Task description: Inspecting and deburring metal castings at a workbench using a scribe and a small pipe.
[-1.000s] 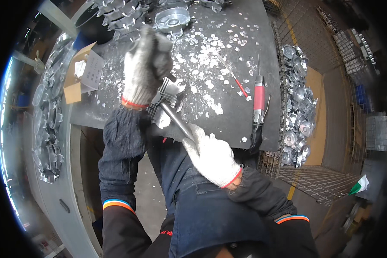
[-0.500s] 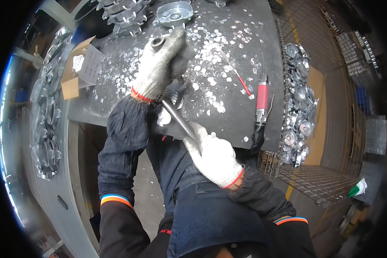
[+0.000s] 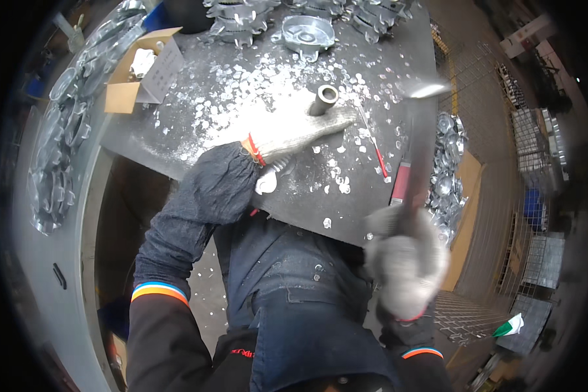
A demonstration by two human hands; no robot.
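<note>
My left hand [image 3: 300, 125], in a white knit glove, is closed around a short hollow metal tube [image 3: 325, 99] whose round end sticks up above the fist. It is over the dark worktable [image 3: 294, 209]. My right hand [image 3: 408, 261], gloved too and smeared by motion, grips a hammer [image 3: 419, 150] at the table's right edge. The hammer points away from me, its shiny head blurred at the far end. Below my left wrist, a ribbed metal piece [image 3: 282, 163] shows partly, beside a pale round scrap [image 3: 266, 183].
Thin metal flakes [image 3: 242, 81] litter the table. A red-handled rod [image 3: 380, 160] and a partly hidden red power tool [image 3: 402, 183] lie at right. Round castings [image 3: 307, 36] stand at the back, an open carton [image 3: 160, 72] at left. A wire cage [image 3: 447, 176] of castings adjoins the right side.
My right hand has swung the hammer from in front of my body out to the right. My left hand, with the tube, has moved right and lower in the view. The view has shifted.
</note>
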